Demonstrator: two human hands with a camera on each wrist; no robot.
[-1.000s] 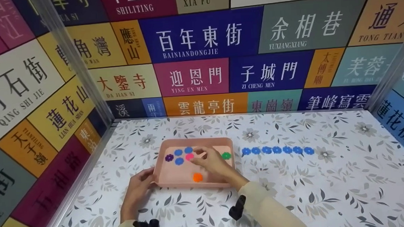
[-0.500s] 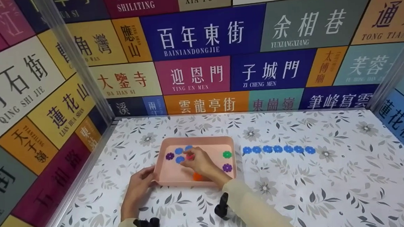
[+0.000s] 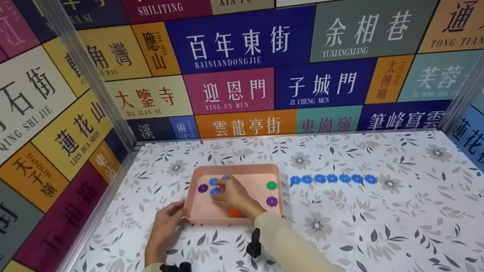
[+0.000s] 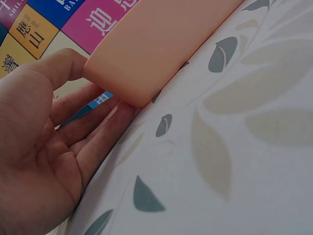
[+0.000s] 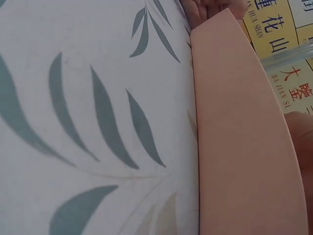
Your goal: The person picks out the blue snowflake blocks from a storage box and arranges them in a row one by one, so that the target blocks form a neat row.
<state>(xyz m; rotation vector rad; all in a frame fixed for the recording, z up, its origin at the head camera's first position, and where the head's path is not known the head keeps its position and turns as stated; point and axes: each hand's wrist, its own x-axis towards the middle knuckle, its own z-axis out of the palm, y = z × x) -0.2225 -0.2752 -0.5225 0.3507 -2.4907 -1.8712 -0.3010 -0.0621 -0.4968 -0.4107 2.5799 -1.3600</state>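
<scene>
A shallow pink tray (image 3: 244, 168) lies on the table with flower-shaped plastic pieces in it. My left hand (image 3: 166, 222) holds its left side; in the left wrist view the thumb is at the tray rim and the other fingers (image 4: 105, 132) lie along its corner. Inside the tray, my right hand (image 3: 236, 195) bends over a cluster of blue flower pieces (image 3: 213, 181), fingertips right at the lower one. A red-pink piece (image 3: 223, 188) peeks out by the fingers; I cannot tell if anything is pinched. In the right wrist view the tray wall (image 5: 244, 127) hides most of that hand.
A row of several blue flower pieces (image 3: 332, 178) lies right of the tray. Inside the tray are purple (image 3: 202, 188) and green (image 3: 271, 185) pieces, another purple one (image 3: 272, 201), and an orange piece (image 3: 235, 213) partly behind my right wrist. Sign-printed walls (image 3: 239, 90) border the table.
My right hand has moved left and slightly down in the tray, from beside the pink piece to over the blue ones, uncovering the right-hand purple piece. The left hand has stayed on the tray.
</scene>
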